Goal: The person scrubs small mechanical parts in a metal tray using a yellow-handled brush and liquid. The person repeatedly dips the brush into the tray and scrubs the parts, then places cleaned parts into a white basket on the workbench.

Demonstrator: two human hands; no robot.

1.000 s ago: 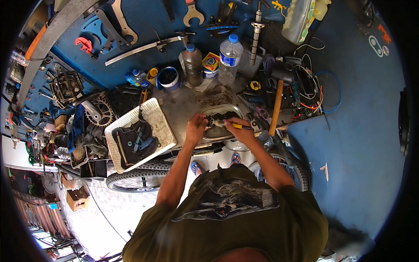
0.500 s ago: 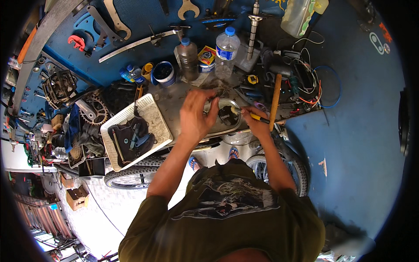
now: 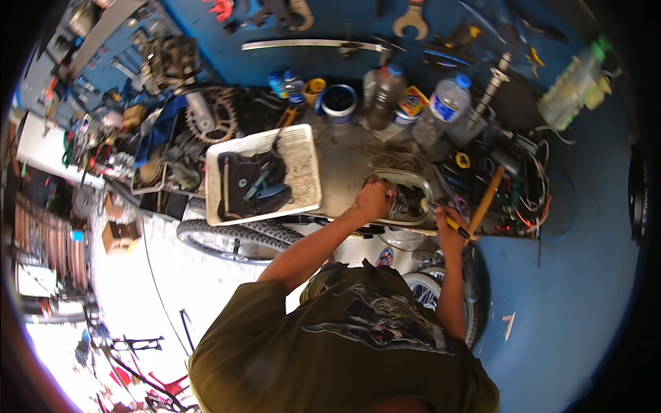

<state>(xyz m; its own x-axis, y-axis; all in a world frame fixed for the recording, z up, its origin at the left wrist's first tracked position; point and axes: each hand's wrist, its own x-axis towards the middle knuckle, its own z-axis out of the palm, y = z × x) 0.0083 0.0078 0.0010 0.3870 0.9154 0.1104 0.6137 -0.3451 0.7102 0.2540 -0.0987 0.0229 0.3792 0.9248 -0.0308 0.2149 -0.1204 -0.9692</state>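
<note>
A small rounded metal tray with dark, dirty contents stands near the bench's front edge. My left hand is at its left side, fingers curled down into the tray. What those fingers hold, if anything, is hidden. At the tray's right side my right hand is closed around a tool with a yellow-and-black handle. A pale yellow tip shows over the tray by this hand; its kind is unclear.
A white plastic basket with a dark cloth and tools stands left. Behind are an open blue-and-white tub, a dark bottle and a clear bottle. A wooden-handled hammer lies right. Bicycle tyres are below.
My left hand has lowered from above the tray's left side into it, its fingers curling. My right hand still grips the yellow-and-black handle. The whole view has swung left.
</note>
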